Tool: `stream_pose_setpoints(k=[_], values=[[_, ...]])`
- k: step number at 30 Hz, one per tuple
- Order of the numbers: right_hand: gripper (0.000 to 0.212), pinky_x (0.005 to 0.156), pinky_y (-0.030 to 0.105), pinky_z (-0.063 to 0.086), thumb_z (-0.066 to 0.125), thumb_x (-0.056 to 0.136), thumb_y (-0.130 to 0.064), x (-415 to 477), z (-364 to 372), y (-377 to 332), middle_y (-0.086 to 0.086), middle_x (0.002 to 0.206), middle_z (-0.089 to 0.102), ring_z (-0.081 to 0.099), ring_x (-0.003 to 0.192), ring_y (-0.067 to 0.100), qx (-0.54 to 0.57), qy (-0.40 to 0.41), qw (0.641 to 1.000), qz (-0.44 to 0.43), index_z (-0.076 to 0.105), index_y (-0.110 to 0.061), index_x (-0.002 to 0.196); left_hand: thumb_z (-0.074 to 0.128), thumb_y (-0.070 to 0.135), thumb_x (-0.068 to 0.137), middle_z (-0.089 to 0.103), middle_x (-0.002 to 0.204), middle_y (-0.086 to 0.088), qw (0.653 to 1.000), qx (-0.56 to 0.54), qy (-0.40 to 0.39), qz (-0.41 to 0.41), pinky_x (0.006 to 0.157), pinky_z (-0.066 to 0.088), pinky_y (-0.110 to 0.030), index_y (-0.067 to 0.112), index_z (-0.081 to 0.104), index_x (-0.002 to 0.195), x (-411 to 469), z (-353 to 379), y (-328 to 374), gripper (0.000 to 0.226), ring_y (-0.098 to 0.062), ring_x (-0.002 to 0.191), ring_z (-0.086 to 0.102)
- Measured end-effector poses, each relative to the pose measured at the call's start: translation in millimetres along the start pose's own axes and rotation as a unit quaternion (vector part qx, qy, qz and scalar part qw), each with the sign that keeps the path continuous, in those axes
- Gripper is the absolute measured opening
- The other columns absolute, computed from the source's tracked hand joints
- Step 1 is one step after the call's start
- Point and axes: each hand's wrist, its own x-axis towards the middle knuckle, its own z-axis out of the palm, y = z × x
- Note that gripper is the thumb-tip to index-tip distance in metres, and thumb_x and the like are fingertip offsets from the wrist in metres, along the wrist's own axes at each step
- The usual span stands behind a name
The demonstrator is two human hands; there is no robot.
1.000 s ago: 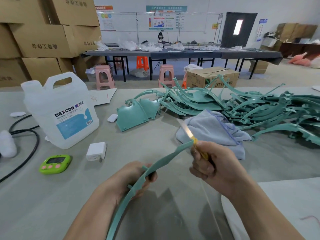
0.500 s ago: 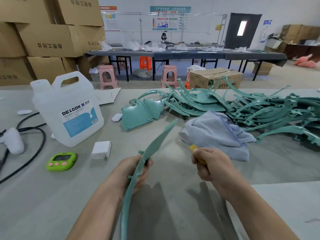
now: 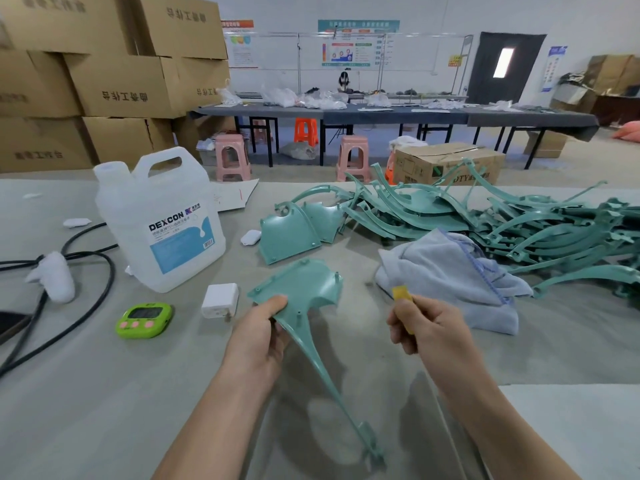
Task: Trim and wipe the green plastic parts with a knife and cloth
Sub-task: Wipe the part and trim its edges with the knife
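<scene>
Right, closest to us, our left hand (image 3: 258,337) pinched the teal-green plastic part with a broad fan-shaped head and a long thin tail (image 3: 304,285) at its neck, thumb on top. The tail ran down toward us above the grey worktop (image 3: 86,393). Our right hand (image 3: 429,332) was curled round the yellow-handled knife (image 3: 401,296). Only a yellow stub showed above the fist, and we could see no blade.

Knife and part stood apart, so we read this as a look-over between cuts. To do it well, we judged, the head should be tilted to catch light along its rim and show any leftover flash. Then shave away from the thumb in light strokes, bracing near the cut so the thin tail would not flex.

Just beyond the knife lay the crumpled pale grey cloth with a blue stitched edge (image 3: 446,271), handy for wiping. Left of it sat a white plug adapter (image 3: 220,300) and a lime-green timer (image 3: 143,320). Behind them stood the translucent white jug labelled DEXCON (image 3: 162,220). Farther back sprawled the heap of green curved parts (image 3: 519,230).
</scene>
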Motion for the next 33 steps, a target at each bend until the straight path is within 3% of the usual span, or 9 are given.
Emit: stream_pose_setpoints(k=[4,7,11,15,20,24,28,30,33], values=[[0.023,0.091,0.035,0.050,0.072,0.089,-0.020,-14,12,-2,0.005,0.099,0.077,0.065,0.091,0.012,0.105,-0.195,0.966,0.132,0.076,-0.004,0.073,0.065,0.003,0.093,0.078,0.099,-0.010,0.998,0.029,0.017,0.051,0.062,0.062,-0.030,0.009,0.063,0.120,0,1,-6,0.028,-0.021,0.076,0.076],[0.022,0.079,0.029,0.048,0.069,0.086,-0.021,-26,23,-5,0.016,0.088,0.070,0.062,0.080,0.020,0.150,-0.317,0.913,0.207,0.075,-0.004,0.074,0.076,0.030,0.084,0.068,0.117,0.006,0.946,0.239,0.127,0.176,0.091,0.053,-0.035,0.029,0.046,0.141,2,-3,-11,0.064,-0.018,0.103,0.067],[0.019,0.060,0.029,0.051,0.066,0.089,-0.011,-32,37,-7,0.029,0.098,0.066,0.060,0.067,0.025,0.247,-0.310,0.882,0.255,0.070,0.000,0.074,0.060,0.059,0.087,0.065,0.099,0.017,0.921,0.262,0.148,0.247,0.079,0.049,-0.026,0.039,0.042,0.137,0,-5,-15,0.057,-0.002,0.090,0.063],[0.017,0.041,0.021,0.030,0.063,0.084,-0.012,-19,15,-12,0.017,0.086,0.060,0.036,0.044,0.011,0.358,-0.293,0.839,0.288,0.060,-0.005,0.069,0.067,0.039,0.074,0.072,0.097,0.005,0.960,0.144,0.090,0.224,0.091,0.057,-0.042,0.039,0.048,0.134,5,-10,-6,0.063,-0.017,0.089,0.072],[0.024,0.045,0.021,0.034,0.057,0.101,-0.018,-3,-30,-12,0.019,0.097,0.059,0.037,0.046,0.011,0.402,-0.384,0.794,0.247,0.060,-0.005,0.080,0.075,0.003,0.070,0.059,0.132,0.016,0.932,0.236,-0.013,0.274,0.088,0.046,-0.013,0.036,0.078,0.093,7,-14,-1,0.039,-0.002,0.118,0.059],[0.034,0.050,0.023,0.052,0.051,0.103,-0.027,13,-61,-15,0.030,0.116,0.067,0.067,0.062,0.024,0.355,-0.248,0.866,0.249,0.060,-0.012,0.073,0.076,0.020,0.079,0.069,0.120,0.021,0.893,0.290,-0.050,0.342,0.098,0.047,-0.030,0.029,0.071,0.083,7,-14,1,0.011,-0.005,0.115,0.064],[0.036,0.078,0.035,0.058,0.056,0.101,-0.022,23,-66,-14,0.012,0.114,0.076,0.074,0.105,0.030,0.108,0.003,0.984,0.141,0.064,-0.014,0.066,0.068,0.037,0.081,0.073,0.094,0.012,0.862,0.318,-0.021,0.394,0.076,0.055,-0.035,0.032,0.066,0.092,-4,-9,-2,0.013,-0.012,0.089,0.069],[0.036,0.082,0.039,0.052,0.056,0.101,-0.023,23,-63,-12,-0.002,0.095,0.079,0.073,0.099,0.023,-0.064,0.109,0.992,0.029,0.068,-0.017,0.067,0.067,0.033,0.083,0.071,0.089,0.011,0.861,0.302,-0.021,0.408,0.070,0.053,-0.029,0.027,0.064,0.094,-5,-9,0,0.013,-0.011,0.079,0.067],[0.035,0.065,0.039,0.044,0.050,0.098,-0.037,19,-60,-10,0.000,0.068,0.066,0.059,0.073,0.022,-0.235,0.247,0.936,-0.091,0.063,-0.016,0.073,0.065,0.022,0.081,0.059,0.074,0.014,0.840,0.320,-0.005,0.439,0.061,0.042,-0.016,0.023,0.059,0.086,-7,-11,1,0.008,-0.004,0.064,0.051]])
